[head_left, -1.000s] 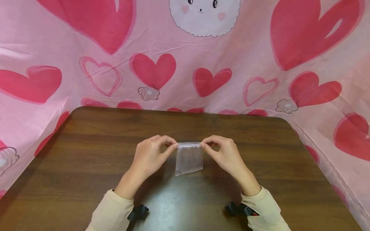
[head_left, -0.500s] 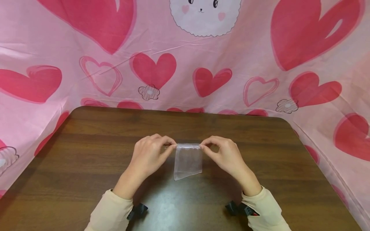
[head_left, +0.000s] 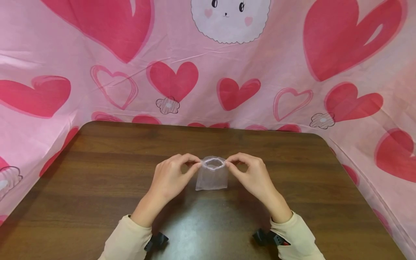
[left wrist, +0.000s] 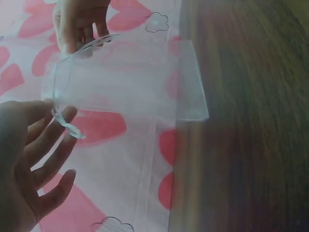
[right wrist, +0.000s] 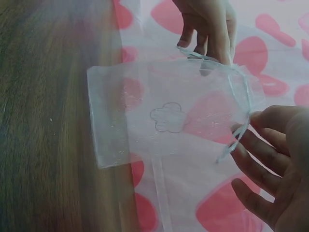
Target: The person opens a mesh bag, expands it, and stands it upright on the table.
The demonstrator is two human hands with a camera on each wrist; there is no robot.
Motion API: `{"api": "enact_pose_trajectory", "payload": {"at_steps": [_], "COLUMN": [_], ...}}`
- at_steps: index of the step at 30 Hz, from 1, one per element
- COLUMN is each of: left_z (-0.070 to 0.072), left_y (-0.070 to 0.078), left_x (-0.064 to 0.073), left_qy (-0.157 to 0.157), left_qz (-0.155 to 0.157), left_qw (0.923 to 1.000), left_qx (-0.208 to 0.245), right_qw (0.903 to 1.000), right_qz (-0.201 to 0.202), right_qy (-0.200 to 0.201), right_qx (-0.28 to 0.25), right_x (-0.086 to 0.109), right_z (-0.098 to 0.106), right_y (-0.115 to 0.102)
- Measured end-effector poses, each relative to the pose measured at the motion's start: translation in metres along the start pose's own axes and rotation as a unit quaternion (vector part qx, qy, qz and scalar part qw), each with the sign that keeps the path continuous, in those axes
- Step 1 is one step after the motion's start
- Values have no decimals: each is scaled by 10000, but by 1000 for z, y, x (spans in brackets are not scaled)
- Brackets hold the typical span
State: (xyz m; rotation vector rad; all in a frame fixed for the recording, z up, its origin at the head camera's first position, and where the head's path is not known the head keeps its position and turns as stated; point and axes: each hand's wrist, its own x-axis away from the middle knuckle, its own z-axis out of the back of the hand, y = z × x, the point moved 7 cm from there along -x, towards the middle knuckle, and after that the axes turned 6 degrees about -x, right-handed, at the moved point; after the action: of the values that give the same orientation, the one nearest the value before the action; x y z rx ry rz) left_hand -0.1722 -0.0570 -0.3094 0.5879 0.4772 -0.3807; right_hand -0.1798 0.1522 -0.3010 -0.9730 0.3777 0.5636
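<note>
Pinching sheer drawstring pouch [head_left: 212, 180]: L hand [head_left: 169, 175] at its left, R hand [head_left: 252, 173] its right. Spread mouth [head_left: 213, 169] evenly w/o cinching cord [left wrist: 73, 129].

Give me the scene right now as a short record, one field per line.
Left hand: pinches one side of the bag at its top
Right hand: pinches the opposite side
Bag contents: none visible through the see-through sides
Mouth: spread in an oval
Cord: a short end sticks out by each hand
Table: brown, wood-grained
Backdrop: pink cloth with red hearts
</note>
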Motion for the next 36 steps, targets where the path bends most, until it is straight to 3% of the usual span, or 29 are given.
{"api": "enact_pose_trajectory", "payload": {"at_steps": [5, 17, 28, 36], "left_z": [2, 4, 3, 5], "left_y": [0, 0, -3, -2], "left_x": [0, 0, 0, 0], "left_qy": [104, 57, 124, 179], "left_qz": [-1, 101, 81, -58], "left_qw": [9999, 9998, 9999, 9998], "left_qx": [40, 150, 77, -119], "right_qw": [9994, 9982, 9997, 9987], "right_qz": [12, -70, -31, 270], "right_qy": [-2, -72, 125, 242], "right_qx": [-345, -593, -214, 371], "right_x": [1, 2, 1, 1], "right_z": [-2, -3, -2, -1], "right_y": [1, -1, -1, -4]}}
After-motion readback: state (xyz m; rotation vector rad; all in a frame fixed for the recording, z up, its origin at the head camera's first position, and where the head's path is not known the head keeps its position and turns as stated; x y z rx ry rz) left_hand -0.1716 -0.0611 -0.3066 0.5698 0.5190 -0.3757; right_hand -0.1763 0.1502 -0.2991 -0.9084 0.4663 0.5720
